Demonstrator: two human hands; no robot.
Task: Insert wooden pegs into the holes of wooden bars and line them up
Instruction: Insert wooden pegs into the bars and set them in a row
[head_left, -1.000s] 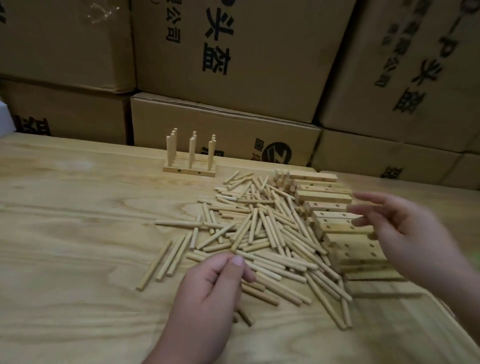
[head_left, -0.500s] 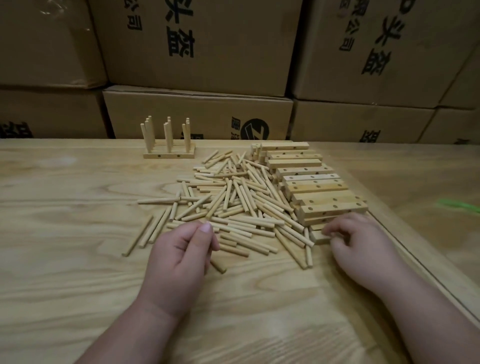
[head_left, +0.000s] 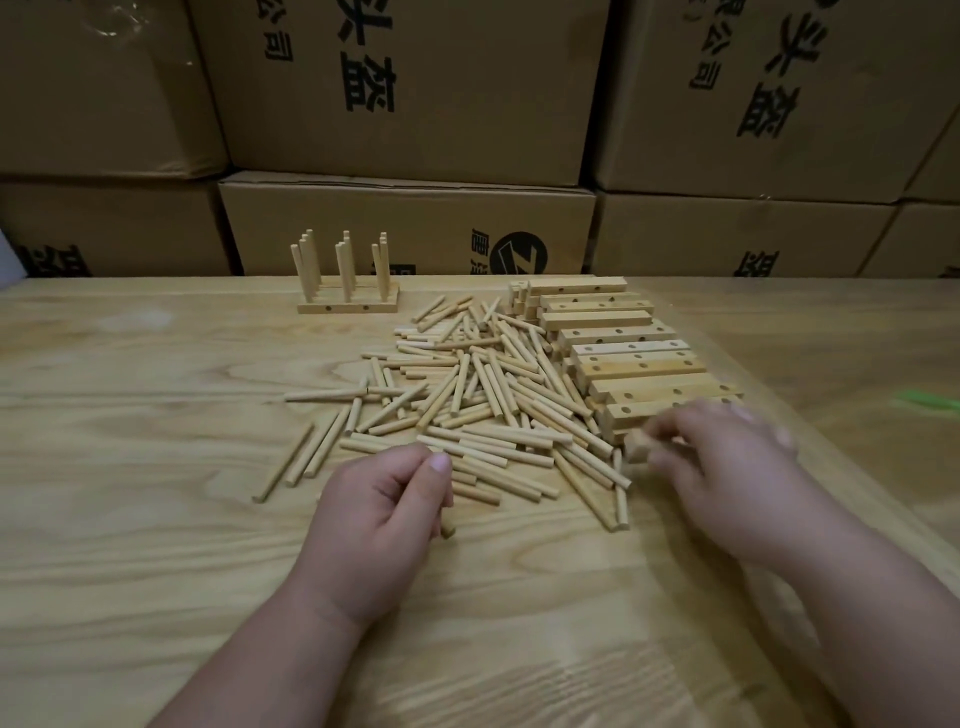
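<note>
the left hand (head_left: 382, 499) rests on the table (head_left: 156, 519) at the near edge of the peg pile, fingers curled against the thumb around a wooden peg whose end (head_left: 448, 530) shows just below the fingers. the right hand (head_left: 727, 467) is blurred; its fingertips pinch the end of a wooden bar (head_left: 638, 448) at the near end of the bar stack. the loose pegs (head_left: 483, 405) lie scattered in a heap between and beyond the two hands. the bars with holes (head_left: 623, 353) are stacked in a row just to the right of the heap, touching it. farther back on the left, the finished bars (head_left: 348, 304) stand side by side with pegs upright in them. cardboard boxes (head_left: 415, 104) with printed characters are piled behind the table.
</note>
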